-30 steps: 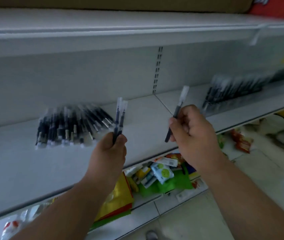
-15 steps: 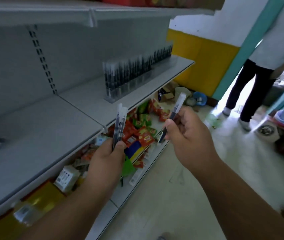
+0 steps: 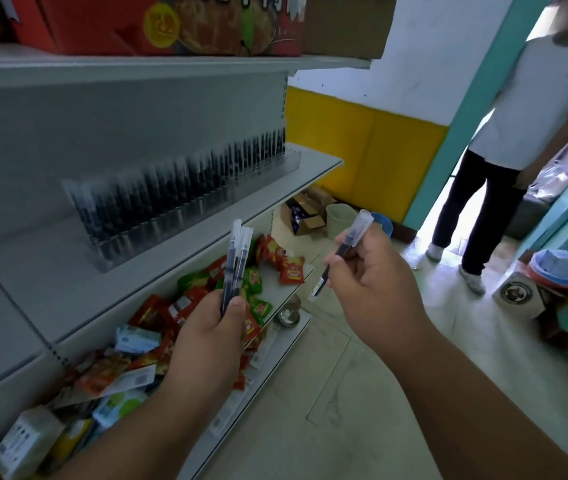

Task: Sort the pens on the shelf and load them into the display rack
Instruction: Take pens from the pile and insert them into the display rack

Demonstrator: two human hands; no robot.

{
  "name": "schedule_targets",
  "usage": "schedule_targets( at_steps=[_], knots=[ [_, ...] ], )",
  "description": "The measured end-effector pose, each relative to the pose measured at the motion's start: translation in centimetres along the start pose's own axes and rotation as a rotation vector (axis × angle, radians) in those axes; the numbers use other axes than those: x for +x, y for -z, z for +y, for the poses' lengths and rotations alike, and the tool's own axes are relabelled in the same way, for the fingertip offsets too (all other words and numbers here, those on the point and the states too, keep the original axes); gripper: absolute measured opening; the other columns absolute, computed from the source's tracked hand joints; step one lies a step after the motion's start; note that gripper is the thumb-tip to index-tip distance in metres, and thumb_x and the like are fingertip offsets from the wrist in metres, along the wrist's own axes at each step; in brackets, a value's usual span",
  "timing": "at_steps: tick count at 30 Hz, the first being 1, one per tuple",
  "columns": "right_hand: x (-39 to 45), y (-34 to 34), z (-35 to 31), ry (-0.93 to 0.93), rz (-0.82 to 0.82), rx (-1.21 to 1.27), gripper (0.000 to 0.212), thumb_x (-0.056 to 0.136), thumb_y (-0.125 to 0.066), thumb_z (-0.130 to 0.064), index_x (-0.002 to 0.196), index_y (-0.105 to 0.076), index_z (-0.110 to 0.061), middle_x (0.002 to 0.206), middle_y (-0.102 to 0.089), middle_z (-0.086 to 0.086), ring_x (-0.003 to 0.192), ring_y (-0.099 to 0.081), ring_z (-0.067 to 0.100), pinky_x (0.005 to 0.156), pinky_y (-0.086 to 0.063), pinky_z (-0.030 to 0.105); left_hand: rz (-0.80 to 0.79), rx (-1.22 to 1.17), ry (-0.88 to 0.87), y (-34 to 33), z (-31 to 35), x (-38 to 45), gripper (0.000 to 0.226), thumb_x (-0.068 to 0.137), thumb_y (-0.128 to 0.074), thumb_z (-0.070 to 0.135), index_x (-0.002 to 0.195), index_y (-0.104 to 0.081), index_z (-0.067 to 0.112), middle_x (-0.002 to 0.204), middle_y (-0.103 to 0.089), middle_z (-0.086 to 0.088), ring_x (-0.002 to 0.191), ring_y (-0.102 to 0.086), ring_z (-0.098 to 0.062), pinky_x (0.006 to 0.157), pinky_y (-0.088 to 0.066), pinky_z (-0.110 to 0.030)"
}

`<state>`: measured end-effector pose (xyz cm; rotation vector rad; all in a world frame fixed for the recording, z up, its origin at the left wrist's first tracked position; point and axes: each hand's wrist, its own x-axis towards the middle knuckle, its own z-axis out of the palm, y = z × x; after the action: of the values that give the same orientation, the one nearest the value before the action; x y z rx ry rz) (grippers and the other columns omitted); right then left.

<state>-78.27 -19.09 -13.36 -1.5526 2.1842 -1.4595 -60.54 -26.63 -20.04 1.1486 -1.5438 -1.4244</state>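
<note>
At centre frame the left hand (image 3: 211, 336) grips two pens (image 3: 235, 263) upright. To its right, the right hand (image 3: 376, 289) pinches one pen (image 3: 343, 252), tilted. One display rack (image 3: 185, 209), packed with blurred pens, stands on the shelf (image 3: 68, 289) at upper left.

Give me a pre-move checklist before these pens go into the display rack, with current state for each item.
1. Left hand has a firm hold on the two pens: ok, fingers and thumb wrap the lower barrels.
2. Right hand holds the single pen: ok, pinched mid-barrel, capped end up.
3. Caps on all three pens: ok, clear caps visible.
4. Display rack in view on the shelf: ok.
5. Free slot in the rack: cannot tell, the rows are blurred.
6. Path from hands to rack: ok, nothing lies between them.
</note>
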Motion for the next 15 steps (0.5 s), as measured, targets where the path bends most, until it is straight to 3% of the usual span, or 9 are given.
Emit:
schedule_targets(
  at_steps=[6,9,15],
  knots=[
    [6.7,-1.5,3.3,-0.001,0.028,0.047,0.012,0.09,-0.049,-0.045,0.097,-0.05,-0.035,0.08,-0.063,-0.008,0.076,-0.066,0.016,0.069,-0.056,0.049,0.001,0.052,-0.009,-2.6,1.1,7.1,0.035,0.099,-0.044,0.042,0.069,-0.052,0.027,0.058,-0.044,0.002,0.051,-0.039,-0.014,0.056,-0.036,-0.035],
    [10.3,-1.5,4.3,0.018,0.041,-0.006,0.024,0.087,-0.04,-0.057,0.098,-0.049,-0.038,0.081,-0.064,-0.005,0.075,-0.066,0.016,0.069,-0.055,0.049,-0.018,-0.042,-0.01,-4.6,2.2,11.6,0.027,0.101,-0.046,0.036,0.082,-0.055,0.018,0.06,-0.042,0.003,0.05,-0.035,-0.013,0.054,-0.032,-0.034],
    [15.6,-1.9,7.4,0.055,0.026,0.002,0.012,0.093,-0.044,-0.047,0.098,-0.05,-0.039,0.08,-0.063,-0.006,0.076,-0.065,0.016,0.069,-0.054,0.047,-0.021,-0.085,-0.018,-7.6,2.6,16.4,0.028,0.101,-0.047,0.032,0.081,-0.051,0.013,0.058,-0.041,0.005,0.051,-0.034,-0.014,0.054,-0.032,-0.035]
  ],
)
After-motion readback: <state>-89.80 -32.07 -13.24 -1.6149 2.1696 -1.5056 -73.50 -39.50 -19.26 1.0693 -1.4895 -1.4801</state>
